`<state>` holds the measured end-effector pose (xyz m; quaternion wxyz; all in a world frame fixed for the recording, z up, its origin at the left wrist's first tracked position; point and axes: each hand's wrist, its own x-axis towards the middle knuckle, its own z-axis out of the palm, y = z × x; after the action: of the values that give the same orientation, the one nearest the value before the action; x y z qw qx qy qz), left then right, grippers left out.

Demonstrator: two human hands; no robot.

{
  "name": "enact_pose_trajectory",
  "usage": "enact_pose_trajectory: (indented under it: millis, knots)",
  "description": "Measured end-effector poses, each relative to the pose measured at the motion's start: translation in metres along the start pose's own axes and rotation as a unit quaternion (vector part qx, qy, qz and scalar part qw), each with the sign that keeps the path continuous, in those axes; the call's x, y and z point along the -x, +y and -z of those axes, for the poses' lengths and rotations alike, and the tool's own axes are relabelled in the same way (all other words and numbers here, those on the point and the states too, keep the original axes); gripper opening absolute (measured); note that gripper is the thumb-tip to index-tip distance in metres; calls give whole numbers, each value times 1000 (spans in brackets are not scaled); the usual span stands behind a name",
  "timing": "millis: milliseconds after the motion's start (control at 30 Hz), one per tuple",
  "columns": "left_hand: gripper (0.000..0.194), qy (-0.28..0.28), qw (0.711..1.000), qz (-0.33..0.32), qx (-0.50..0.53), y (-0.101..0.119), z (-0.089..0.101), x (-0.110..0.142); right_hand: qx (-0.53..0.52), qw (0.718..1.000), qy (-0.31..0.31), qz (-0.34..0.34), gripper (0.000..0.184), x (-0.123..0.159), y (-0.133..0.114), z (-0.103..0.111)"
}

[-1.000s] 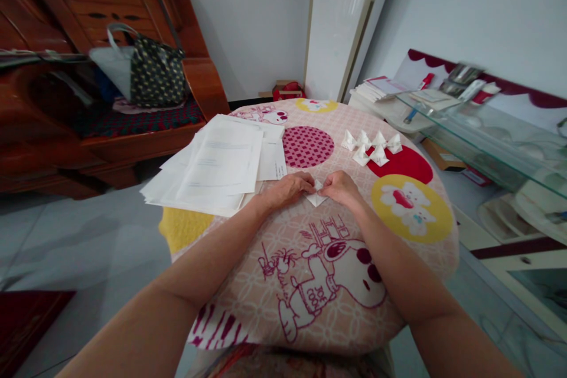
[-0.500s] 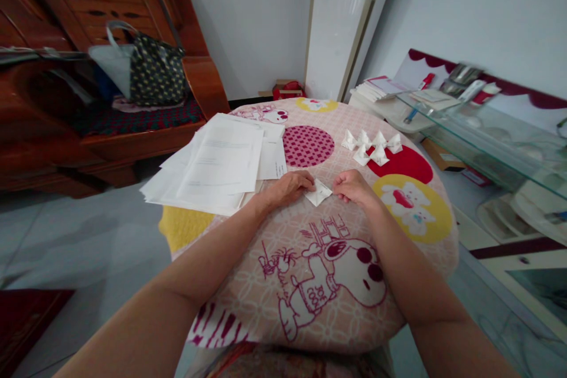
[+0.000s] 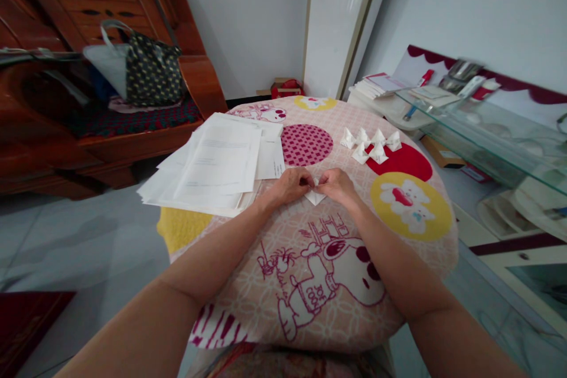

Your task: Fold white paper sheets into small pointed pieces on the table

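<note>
Between my two hands a small piece of folded white paper (image 3: 315, 196) lies on the patterned tablecloth, one corner pointing toward me. My left hand (image 3: 294, 184) pinches its left side. From the other side my right hand (image 3: 336, 183) grips it with closed fingers. The upper part of the paper is partly hidden by the fingertips. Several folded paper pieces (image 3: 378, 152), white with raised points, stand in two rows farther back on the right. Left of my left hand lies a stack of paper sheets (image 3: 217, 159), some with faint print.
The round table (image 3: 328, 319) has a cloth with cartoon figures. A glass shelf (image 3: 496, 136) rises close to its right side. A wooden bench (image 3: 199, 85) with a dotted bag (image 3: 153, 71) stands at the left; a tall white cabinet-like unit (image 3: 334, 23) is behind.
Half a second ago my right hand was off to the right of the folded paper's corner; now it is back on the paper. My left hand has kept its hold. The view has shifted slightly.
</note>
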<state>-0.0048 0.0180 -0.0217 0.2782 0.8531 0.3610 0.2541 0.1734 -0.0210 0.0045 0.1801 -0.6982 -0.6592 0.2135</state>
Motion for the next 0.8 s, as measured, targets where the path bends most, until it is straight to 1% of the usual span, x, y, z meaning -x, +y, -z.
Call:
enact_pose_trajectory:
  millis: [133, 233, 333, 433, 500, 567, 633, 733, 800]
  knots:
    - [20, 14, 998, 55, 1, 6, -3, -2, 11, 1000, -18, -13, 11, -2, -1, -2]
    - [26, 8, 997, 73, 19, 4, -5, -5, 16, 1000, -16, -15, 11, -2, -1, -2]
    - [37, -28, 995, 62, 78, -6, -5, -7, 12, 1000, -7, -3, 10, 1, -1, -2]
    - [50, -73, 987, 28, 142, -18, 1, -8, 10, 1000, -2, -6, 11, 3, -1, -2]
    - [52, -104, 981, 5, 163, -22, 7, -7, 12, 1000, 2, -9, 12, 4, -1, -2]
    - [46, -113, 982, -6, 151, -21, 12, -7, 12, 1000, 5, -9, 12, 5, -2, -2]
    - [35, -93, 990, 3, 106, -15, 15, -8, 10, 1000, 8, -8, 12, 7, -2, -2]
    - [20, -63, 996, 49, 41, -4, 15, -10, 4, 1000, 14, -2, 12, 9, -2, -1]
    - [13, -48, 996, 76, 30, 2, 13, -10, -8, 1000, 16, 4, 13, 9, -1, -1]
